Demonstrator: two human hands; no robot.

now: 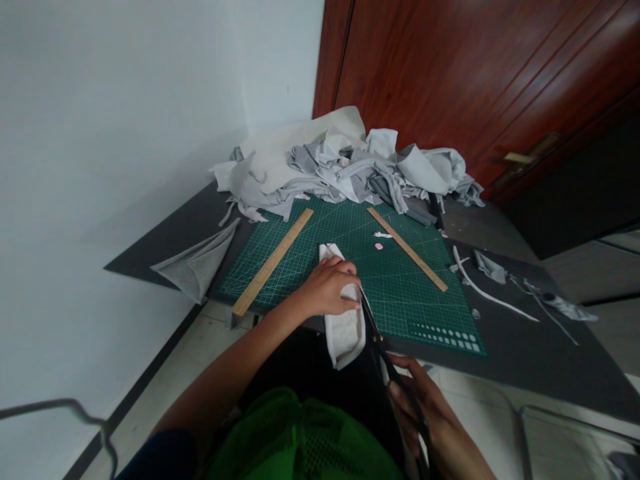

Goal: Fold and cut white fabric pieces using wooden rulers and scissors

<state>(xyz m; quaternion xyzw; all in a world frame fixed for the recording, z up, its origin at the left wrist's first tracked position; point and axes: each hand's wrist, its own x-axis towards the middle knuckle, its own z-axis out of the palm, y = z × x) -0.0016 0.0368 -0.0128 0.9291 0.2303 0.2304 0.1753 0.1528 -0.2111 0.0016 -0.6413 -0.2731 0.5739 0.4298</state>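
My left hand (333,288) is closed around a folded strip of white fabric (345,337), its fingers over the upper part. The strip's lower end hangs past the front edge of the green cutting mat (395,300). In my right hand (417,400) is a pair of large black scissors (379,340), gripped by the handles. The blades point up and away from me, along the right edge of the fabric, close to my left fingers. Whether the blades are around the cloth I cannot tell.
Wooden rulers lie on the mat's left (274,262) and right (407,249). A heap of grey and white fabric scraps (345,167) covers the table's back. A folded grey cloth (197,263) overhangs the left edge. Thin offcuts (493,290) lie right, beside a wooden door (425,73).
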